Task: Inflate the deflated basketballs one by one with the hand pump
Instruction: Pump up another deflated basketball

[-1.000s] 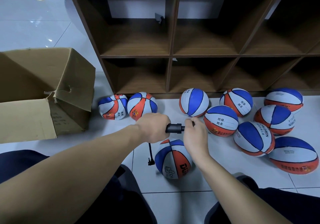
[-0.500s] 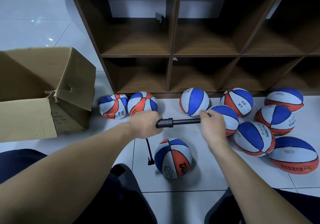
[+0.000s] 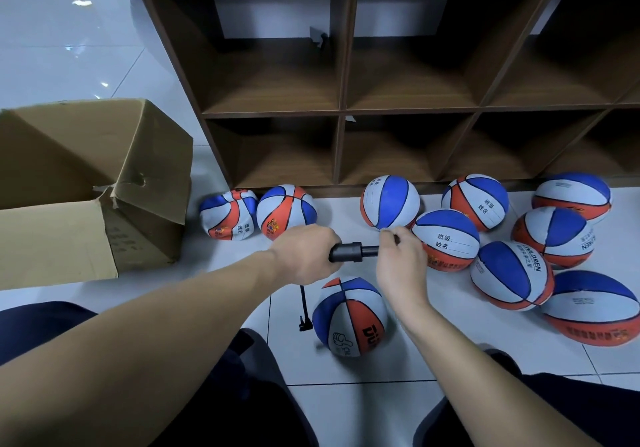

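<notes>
**Pump held over 1 ball, in front of the shelf**

Before the wooden shelf [image 3: 343, 111], on the tiled floor, we hold the black hand pump [image 3: 349, 252] level. Our left hand [image 3: 306, 256] wraps its barrel; our right hand [image 3: 403, 261] curls around the handle end. Just below, nearer us than the shelf, lies the basketball [image 3: 349, 317] with the hose [image 3: 304, 308] beside it. 9 other balls lie along the shelf foot.
</notes>
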Tool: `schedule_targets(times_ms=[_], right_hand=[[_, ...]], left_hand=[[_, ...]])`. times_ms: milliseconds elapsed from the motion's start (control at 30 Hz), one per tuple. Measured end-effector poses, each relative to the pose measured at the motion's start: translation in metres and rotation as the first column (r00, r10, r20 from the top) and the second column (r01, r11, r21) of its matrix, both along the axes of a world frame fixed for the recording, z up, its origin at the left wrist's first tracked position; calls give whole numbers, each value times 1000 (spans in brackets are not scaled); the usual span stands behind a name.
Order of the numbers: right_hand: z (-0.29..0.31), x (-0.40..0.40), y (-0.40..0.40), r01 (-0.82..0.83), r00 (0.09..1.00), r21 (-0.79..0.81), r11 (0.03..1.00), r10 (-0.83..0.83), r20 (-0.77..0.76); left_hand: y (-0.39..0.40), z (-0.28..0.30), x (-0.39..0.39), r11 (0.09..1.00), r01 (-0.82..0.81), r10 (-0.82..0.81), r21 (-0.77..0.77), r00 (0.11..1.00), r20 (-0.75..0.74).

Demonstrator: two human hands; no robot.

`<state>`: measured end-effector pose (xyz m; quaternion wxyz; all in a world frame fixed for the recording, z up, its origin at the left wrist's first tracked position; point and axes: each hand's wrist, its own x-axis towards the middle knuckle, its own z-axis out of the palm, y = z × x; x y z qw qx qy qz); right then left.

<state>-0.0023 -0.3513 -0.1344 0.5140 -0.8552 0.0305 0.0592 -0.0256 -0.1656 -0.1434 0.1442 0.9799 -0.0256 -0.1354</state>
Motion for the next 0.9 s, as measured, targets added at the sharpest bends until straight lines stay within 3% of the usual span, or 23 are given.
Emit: schedule_targets(times_ms=[267,500,767,900], right_hand=[[-10,-6,8,-49,992,47,998,54,-111],[-1,8,2,-118,988,11,993,118,-104],[-6,42,-39,128,976,61,990,-115,-183],[-6,31,-29,141,985,52,989,-135,-108]], left_hand=[[-9,-1,2,999,34,-34,13,999,-22],[-1,2,5,998,47,-47,-34,999,-10],[33,-4,-1,999,-48,49,12,995,-88],[24,-1,2,999,-38,39,23,996,-79]])
